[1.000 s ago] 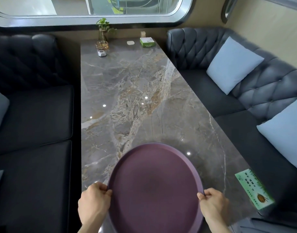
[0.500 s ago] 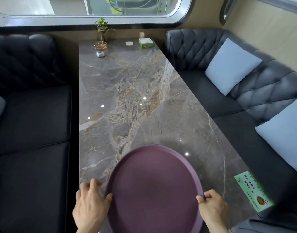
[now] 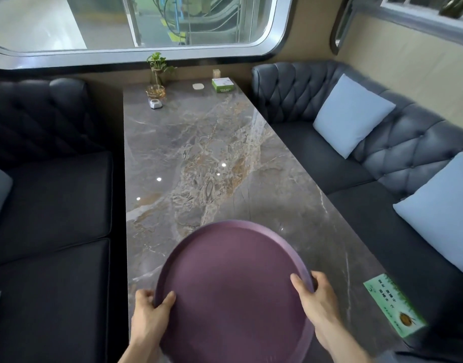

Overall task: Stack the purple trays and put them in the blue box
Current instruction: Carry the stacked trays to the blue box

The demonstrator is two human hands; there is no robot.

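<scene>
At lower left, your left hand point(image 3: 149, 314) pinches the tray point(image 3: 233, 292) rim, thumb on top; the tray fills the lower centre above the desk point(image 3: 199, 158). Your right hand point(image 3: 317, 297) clamps the opposite rim, likely to carry it level. No blue box shows.

Lighting: we see daylight entering through the window point(image 3: 146, 19), blown out at its left. Small glare spots on the table point(image 3: 199, 153). Sofas dim. Edges bow from the wide lens; right side and hands slightly blurred.
</scene>
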